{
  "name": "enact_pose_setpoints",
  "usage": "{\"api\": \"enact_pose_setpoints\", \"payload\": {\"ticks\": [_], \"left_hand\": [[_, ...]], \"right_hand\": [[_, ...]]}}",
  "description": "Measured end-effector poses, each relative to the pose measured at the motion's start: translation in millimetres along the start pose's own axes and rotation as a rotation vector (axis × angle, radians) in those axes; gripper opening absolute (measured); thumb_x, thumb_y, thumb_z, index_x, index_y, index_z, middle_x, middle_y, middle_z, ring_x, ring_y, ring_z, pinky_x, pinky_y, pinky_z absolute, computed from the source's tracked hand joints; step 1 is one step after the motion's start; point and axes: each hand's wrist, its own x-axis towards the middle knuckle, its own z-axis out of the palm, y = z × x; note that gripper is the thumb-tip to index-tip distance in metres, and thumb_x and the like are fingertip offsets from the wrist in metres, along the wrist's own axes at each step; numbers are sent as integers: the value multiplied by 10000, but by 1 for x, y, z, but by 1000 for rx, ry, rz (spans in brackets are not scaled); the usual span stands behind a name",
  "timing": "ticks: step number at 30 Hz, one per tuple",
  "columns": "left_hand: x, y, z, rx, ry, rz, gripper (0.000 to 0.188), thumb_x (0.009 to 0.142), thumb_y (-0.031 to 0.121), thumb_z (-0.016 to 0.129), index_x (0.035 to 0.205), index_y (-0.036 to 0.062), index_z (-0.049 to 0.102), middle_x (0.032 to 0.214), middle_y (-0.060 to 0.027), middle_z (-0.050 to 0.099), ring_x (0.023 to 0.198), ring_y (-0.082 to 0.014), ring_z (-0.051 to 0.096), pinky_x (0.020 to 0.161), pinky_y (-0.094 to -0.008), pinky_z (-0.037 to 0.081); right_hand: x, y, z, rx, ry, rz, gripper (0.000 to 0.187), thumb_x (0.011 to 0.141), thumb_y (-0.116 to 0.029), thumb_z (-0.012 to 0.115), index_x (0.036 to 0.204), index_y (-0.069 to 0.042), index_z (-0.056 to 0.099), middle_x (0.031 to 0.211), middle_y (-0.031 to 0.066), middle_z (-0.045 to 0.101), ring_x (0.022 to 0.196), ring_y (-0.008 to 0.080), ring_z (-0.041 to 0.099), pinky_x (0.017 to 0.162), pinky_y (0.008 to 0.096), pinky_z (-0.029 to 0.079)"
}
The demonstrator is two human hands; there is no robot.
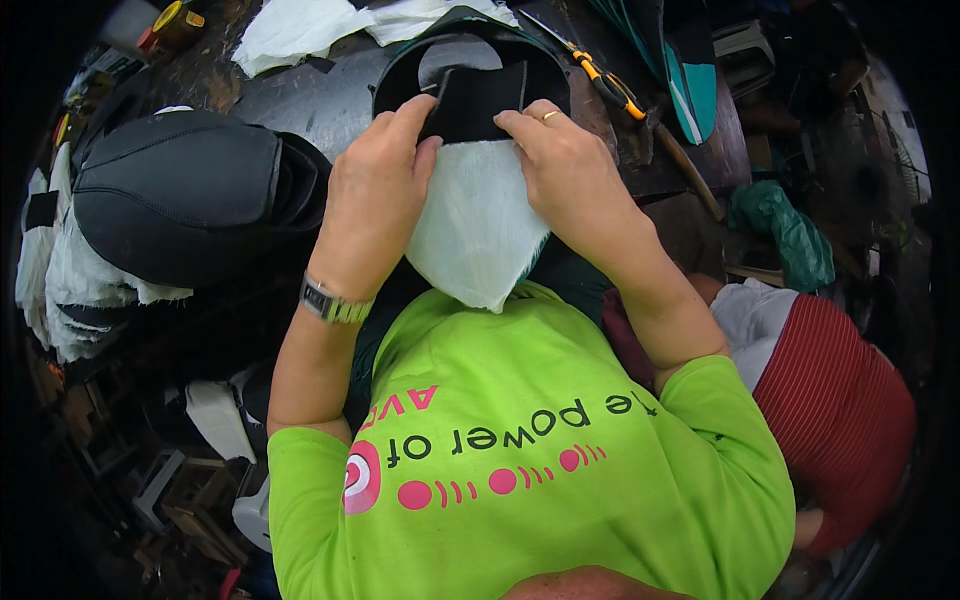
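Note:
Between my hands is what looks like a shoe upper, its pale, whitish lining (475, 215) tapering to a point towards my body. A black flap (484, 98) stands up at its far end, with a dark curved piece behind. My left hand (378, 180), with a watch on the wrist, pinches the left edge where black meets white. On the opposite edge, my right hand (572, 165) grips with thumb and fingertips; it wears a ring. The underside of the upper is hidden.
Stacked black uppers (180, 190) lie on the left. White frayed cloth (300, 35) is at the far edge. An orange-handled pointed tool (608, 85), a wooden handle (690, 172) and a teal piece (697, 95) lie right, near a green plastic bag (785, 230). A person in red stripes (840, 400) bends close by.

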Motion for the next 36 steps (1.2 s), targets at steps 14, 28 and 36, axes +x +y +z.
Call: {"api": "enact_pose_setpoints", "payload": {"ticks": [14,28,36], "left_hand": [[-9,-13,10,-125,52,23,176,875,-5,693,1036,56,725,998,-114,655,838,-316,703,752,-388,571],[-13,-16,24,33,80,34,190,871,-17,687,1051,10,738,1038,-124,661,903,-301,703,790,-390,578],[-12,-8,24,474,35,226,254,843,59,649,1080,47,738,1234,-69,641,1193,-262,608,995,-377,482]], "right_hand": [[-3,23,18,-73,26,117,305,868,17,604,1157,-4,699,1081,151,662,864,378,711,770,448,586],[-2,20,27,-194,-1,164,251,902,-85,637,1135,-47,725,1083,126,667,839,345,726,712,430,593],[-6,24,26,-109,-6,159,344,860,-131,732,1199,-85,700,1064,125,668,811,340,711,711,443,576]]}}
